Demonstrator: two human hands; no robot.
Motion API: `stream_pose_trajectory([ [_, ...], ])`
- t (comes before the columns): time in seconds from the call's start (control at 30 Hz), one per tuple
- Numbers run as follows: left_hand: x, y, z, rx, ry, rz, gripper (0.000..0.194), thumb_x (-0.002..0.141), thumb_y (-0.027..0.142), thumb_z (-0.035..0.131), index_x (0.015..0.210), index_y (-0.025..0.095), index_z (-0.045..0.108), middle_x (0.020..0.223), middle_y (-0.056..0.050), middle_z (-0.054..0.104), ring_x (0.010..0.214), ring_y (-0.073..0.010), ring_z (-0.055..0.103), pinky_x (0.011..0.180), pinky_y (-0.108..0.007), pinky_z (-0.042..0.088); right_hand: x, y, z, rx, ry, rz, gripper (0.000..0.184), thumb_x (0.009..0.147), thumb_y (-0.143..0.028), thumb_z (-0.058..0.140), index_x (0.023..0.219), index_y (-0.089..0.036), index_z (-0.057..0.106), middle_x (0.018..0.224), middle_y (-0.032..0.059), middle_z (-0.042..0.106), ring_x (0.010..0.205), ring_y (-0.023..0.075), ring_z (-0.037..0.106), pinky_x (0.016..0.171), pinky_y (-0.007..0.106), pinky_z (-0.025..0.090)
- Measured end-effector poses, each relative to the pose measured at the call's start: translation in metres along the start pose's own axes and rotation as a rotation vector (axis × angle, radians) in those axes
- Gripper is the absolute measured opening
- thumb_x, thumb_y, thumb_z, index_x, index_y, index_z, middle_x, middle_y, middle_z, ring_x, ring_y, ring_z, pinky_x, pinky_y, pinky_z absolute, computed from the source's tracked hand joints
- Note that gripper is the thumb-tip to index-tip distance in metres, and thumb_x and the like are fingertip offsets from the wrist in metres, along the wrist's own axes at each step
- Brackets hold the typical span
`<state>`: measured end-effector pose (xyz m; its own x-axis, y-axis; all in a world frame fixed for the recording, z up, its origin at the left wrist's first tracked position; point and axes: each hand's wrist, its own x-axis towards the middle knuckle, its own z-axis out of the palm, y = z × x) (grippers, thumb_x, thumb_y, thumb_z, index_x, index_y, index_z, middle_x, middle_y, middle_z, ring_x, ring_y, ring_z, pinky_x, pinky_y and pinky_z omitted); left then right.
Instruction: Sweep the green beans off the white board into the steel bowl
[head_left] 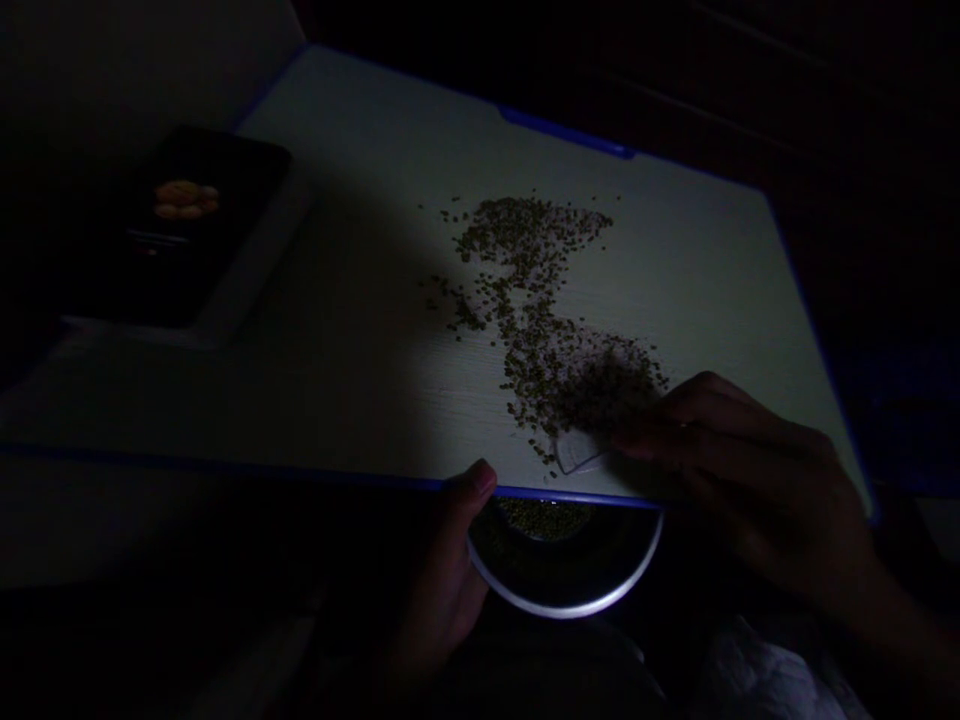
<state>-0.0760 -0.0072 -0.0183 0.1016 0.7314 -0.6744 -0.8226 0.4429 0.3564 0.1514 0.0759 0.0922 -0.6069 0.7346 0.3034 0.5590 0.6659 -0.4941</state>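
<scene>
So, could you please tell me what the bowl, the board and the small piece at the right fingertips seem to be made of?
Bowl: probably metal, polished; its rim gleams silvery.
Board: perhaps laminate, fairly matte, with fine grain-like lines.
Small piece: possibly thin plastic, smooth; it looks pale and partly see-through, but the dimness leaves this open.

dark cover (191, 275): 1 pale line of print (159, 237) below an orange picture (186, 200), too small and dim to read
small mark (152, 253) under the print: unreadable too
</scene>
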Motion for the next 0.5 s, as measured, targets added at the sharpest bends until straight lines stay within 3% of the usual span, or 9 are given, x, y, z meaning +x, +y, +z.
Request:
stream_pose_trajectory([
  [0.17,0.001,0.003,0.007,0.01,0.003,0.011,0.078,0.085,0.044,0.097,0.156,0.022,0.074,0.133,-0.014,0.092,0.154,-0.0517,0.069,0.122,-0.065,0.062,0.003,-0.005,0.004,-0.002,0.022,0.001,0.027,0.111,-0.009,0.065,0.124,-0.025,0.083,0.106,0.0068,0.086,0.096,0.0193,0.077,0.076,0.03,0.064],
  [0.27,-0.001,0.005,0.011,0.014,-0.004,0.014,0.08,0.083,0.043,0.098,0.156,0.024,0.074,0.136,-0.013,0.091,0.153,-0.0515,0.069,0.123,-0.065,0.061,0.009,-0.006,0.01,0.019,0.01,-0.048,0.027,0.111,-0.01,0.065,0.125,-0.024,0.083,0.104,0.0063,0.085,0.094,0.0192,0.077,0.075,0.031,0.063],
  [0.4,-0.001,0.004,0.008,-0.018,0.008,-0.012,0.063,0.074,0.047,0.106,0.127,0.02,0.089,0.128,-0.014,0.094,0.152,-0.0519,0.07,0.13,-0.063,0.056,0.01,-0.004,0.012,0.016,-0.012,-0.072,0.026,0.111,-0.009,0.064,0.127,-0.021,0.082,0.105,0.0066,0.084,0.095,0.0179,0.076,0.079,0.029,0.063],
  [0.5,0.001,0.001,0.002,-0.047,0.008,-0.017,0.045,0.077,0.046,0.107,0.111,0.02,0.092,0.123,-0.012,0.095,0.152,-0.0491,0.072,0.134,-0.06,0.053,0.007,-0.004,0.009,-0.006,-0.036,-0.06,0.027,0.111,-0.009,0.063,0.127,-0.019,0.082,0.105,0.0074,0.084,0.098,0.0177,0.075,0.079,0.028,0.062],
])
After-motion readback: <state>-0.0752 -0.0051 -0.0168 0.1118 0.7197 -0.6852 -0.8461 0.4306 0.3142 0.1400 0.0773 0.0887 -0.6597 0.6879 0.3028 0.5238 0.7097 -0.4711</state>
